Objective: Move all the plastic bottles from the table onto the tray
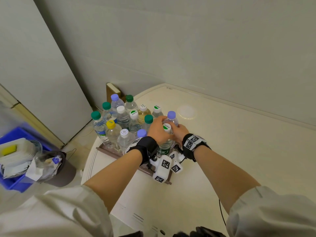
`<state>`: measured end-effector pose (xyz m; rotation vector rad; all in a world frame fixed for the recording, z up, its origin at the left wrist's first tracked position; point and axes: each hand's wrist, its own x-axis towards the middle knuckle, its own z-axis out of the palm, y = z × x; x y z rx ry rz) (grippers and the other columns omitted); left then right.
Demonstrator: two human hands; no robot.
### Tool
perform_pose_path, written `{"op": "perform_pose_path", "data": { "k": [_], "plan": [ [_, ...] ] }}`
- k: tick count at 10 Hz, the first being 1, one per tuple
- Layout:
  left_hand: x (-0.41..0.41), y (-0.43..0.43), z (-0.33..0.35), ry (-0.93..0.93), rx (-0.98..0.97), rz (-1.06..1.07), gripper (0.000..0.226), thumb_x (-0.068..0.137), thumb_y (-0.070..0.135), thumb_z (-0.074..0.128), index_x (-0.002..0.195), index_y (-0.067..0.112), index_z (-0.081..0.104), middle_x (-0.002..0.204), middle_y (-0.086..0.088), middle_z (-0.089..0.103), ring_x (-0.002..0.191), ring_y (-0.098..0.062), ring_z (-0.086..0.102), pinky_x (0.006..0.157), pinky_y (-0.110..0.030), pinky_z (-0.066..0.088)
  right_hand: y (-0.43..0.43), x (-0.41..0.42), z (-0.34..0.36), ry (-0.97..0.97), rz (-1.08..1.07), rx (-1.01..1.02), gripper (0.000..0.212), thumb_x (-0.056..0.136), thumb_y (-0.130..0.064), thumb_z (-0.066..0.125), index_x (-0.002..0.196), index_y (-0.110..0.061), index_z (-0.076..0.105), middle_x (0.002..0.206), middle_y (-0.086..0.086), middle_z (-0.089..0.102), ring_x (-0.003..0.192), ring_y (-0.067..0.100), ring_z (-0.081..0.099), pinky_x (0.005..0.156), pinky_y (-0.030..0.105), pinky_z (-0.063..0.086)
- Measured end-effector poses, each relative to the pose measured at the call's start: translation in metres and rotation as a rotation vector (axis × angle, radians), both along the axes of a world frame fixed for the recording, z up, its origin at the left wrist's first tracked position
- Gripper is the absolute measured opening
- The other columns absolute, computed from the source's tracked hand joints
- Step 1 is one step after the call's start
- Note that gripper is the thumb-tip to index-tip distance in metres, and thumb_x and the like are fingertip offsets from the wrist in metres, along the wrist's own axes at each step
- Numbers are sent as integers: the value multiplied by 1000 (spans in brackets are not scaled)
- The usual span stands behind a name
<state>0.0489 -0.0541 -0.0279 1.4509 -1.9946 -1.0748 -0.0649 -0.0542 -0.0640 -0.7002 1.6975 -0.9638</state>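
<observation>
Near the end of the job, by the look of it — the tray (pixel 109 150), a brown-rimmed one at the table's (pixel 239 151) left front edge, is packed with upright plastic bottles, caps up: green caps, white caps, pale purple caps, one yellow cap (pixel 110 124). No loose bottle shows on the bare tabletop; only a faint round mark sits out toward the back. What is left seems to be the pair in hand. Left hand (pixel 158 130) is wrapped around the shoulder of a bottle with a white-and-green cap (pixel 166 126), green label (pixel 163 150) visible lower down between the wrists. Right hand (pixel 179 133) is closed on the side of a purple-capped bottle (pixel 171 118) just behind it; the two bottles stand touching or nearly so. Both sit at the tray's right end — whether their bases already rest inside the rim or hover just above, cannot tell, as wrists and the white marker blocks hide the bottoms. Long axis of both held bottles runs vertical, necks pointing up toward the camera, leaning slightly away with the wide-angle view. Judgement: once these two are set down and released, the task should be complete, unless a bottle lies out of view.
</observation>
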Motion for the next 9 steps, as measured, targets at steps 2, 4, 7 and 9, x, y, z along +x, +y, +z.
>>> {"op": "perform_pose_path", "data": {
  "k": [2, 4, 7, 9],
  "plan": [
    [-6, 0, 9, -51, -24, -44, 58, 81, 5, 65, 135, 11, 43, 136, -9, 53, 123, -24, 52, 93, -25, 38, 5, 0, 6, 80, 16, 50, 40, 91, -47, 52, 101, -10, 62, 114, 16, 66, 109, 34, 61, 100, 49, 48],
    [-12, 1, 8, -113, 29, -68, 67, 80, 1, 64, 140, 14, 35, 143, -7, 46, 128, -25, 47, 99, -30, 39, 13, -5, 16, 92, -27, 42, 68, 88, -48, 58, 139, -6, 46, 136, 18, 55, 112, 32, 58, 96, 40, 48],
    [-29, -25, 52, -87, 58, -114, 69, 79, 17, 64, 142, 11, 35, 145, -10, 41, 128, -26, 46, 87, -25, 37, 29, -52, 58, 48, -139, -31, 71, 85, -40, 67, 141, -3, 44, 144, 10, 46, 126, 25, 50, 88, 34, 50],
    [-84, -85, 197, 242, 59, -94, 44, 85, 35, 65, 115, 2, 62, 105, -9, 65, 91, -23, 64, 83, -32, 53, 41, -142, 223, 46, -492, -359, 31, 83, -38, 70, 89, -8, 61, 91, 6, 67, 75, 15, 63, 68, 26, 55]
  ]
}}
